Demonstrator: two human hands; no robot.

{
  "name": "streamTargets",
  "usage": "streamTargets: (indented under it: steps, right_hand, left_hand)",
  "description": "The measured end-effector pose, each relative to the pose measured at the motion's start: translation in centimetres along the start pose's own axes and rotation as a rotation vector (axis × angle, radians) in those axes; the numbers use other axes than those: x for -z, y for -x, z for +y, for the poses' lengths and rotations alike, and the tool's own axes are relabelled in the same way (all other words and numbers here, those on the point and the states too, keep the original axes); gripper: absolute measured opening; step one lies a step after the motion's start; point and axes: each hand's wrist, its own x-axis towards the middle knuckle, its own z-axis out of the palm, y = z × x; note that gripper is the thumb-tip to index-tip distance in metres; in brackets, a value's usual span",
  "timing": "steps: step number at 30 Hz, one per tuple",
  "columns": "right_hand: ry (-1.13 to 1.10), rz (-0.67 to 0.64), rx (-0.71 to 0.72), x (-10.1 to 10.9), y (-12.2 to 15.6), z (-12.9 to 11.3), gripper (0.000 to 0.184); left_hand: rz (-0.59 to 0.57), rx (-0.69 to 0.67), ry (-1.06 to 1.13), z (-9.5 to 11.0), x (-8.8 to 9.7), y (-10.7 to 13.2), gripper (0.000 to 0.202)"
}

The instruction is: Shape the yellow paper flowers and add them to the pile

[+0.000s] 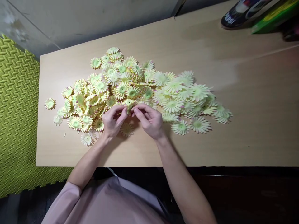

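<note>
Between my two hands, near the front of a wide heap, is a small pale yellow-green artificial flower. My left hand pinches its left side with thumb and forefinger. On its right side, my right hand grips it the same way, and the fingertips hide much of it. Behind and on both sides spreads a pile of flat artificial flower heads, cream-yellow with green centres and some pinkish tips. Larger, paler flower heads lie on the right. One single flower head rests on the table below my hands.
The light wooden table stands against a grey wall. At the back right are a dark Pepsi container and a green package. A green textured foam mat rises along the left edge. A lone flower head lies far left.
</note>
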Motion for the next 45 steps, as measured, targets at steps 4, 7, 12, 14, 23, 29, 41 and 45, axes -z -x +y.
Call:
streamTargets:
  steps: [4, 7, 12, 14, 23, 29, 41, 45]
  right_hand:
    - [0.033, 0.01, 0.045, -0.01, 0.0, 0.1, 0.011]
    - [0.078, 0.018, 0.081, -0.05, -0.03, 0.21, 0.009]
    - [0.105, 0.044, 0.101, -0.11, -0.04, 0.26, 0.009]
    - [0.115, 0.047, 0.093, -0.1, -0.02, 0.28, 0.011]
    - [0.122, 0.037, 0.123, -0.06, -0.01, 0.0, 0.011]
    - [0.124, 0.043, 0.121, -0.1, -0.04, -0.1, 0.011]
    - [0.146, 0.045, 0.106, -0.1, -0.02, -0.23, 0.013]
    - [0.121, 0.038, 0.114, -0.08, -0.03, -0.2, 0.011]
  left_hand:
    - [-0.019, -0.019, 0.012, 0.07, 0.08, 0.02, 0.011]
    - [-0.046, -0.047, -0.006, 0.12, 0.15, -0.05, 0.011]
    - [-0.054, -0.126, -0.019, -0.06, 0.1, -0.18, 0.01]
    - [-0.049, -0.142, -0.017, -0.13, 0.08, -0.19, 0.009]
    - [-0.051, -0.135, -0.019, 0.12, 0.22, -0.31, 0.008]
    - [-0.043, -0.11, -0.008, -0.09, 0.12, -0.12, 0.01]
    - [-0.068, -0.041, -0.012, -0.05, 0.15, -0.14, 0.018]
    - [-0.054, -0.083, -0.028, 0.0, 0.13, -0.21, 0.015]
